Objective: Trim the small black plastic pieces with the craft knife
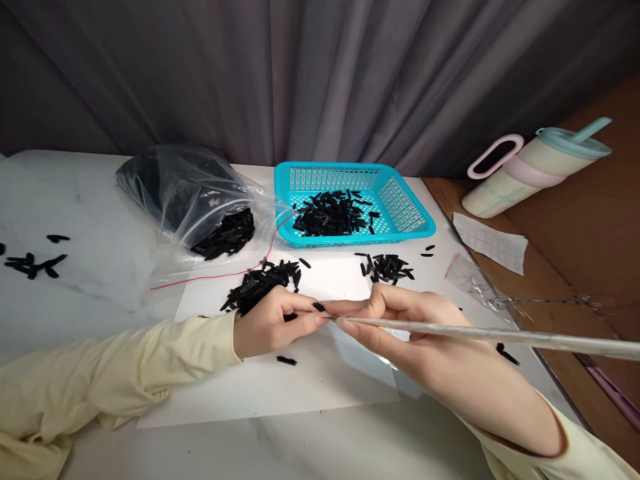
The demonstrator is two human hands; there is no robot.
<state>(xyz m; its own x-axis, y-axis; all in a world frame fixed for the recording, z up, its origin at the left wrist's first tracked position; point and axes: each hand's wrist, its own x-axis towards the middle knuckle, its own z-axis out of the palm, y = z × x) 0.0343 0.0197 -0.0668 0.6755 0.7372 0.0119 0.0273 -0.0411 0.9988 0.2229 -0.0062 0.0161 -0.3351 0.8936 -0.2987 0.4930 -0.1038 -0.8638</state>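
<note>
My left hand [275,323] pinches a small black strip [319,307] between thumb and fingers, above a white sheet of paper [280,393]. In my right hand [410,327] is a long pale rod [500,333] with a thin dark tip. The rod slants off to the right edge of the view. Its tip meets the left fingertips beside the strip; whether it touches the strip I cannot tell. Behind my left hand lies a pile of black strips [265,283], partly covered by that hand. A smaller pile of strips [387,267] sits just beyond my right hand.
A blue plastic basket [410,230] holds many black strips. Left of it is a clear plastic bag [175,193] of strips, its red drawstring [215,275] trailing. Stray strips [35,265] lie far left. At right are a tumbler [530,173], paper slip [493,241] and small zip bag [473,283].
</note>
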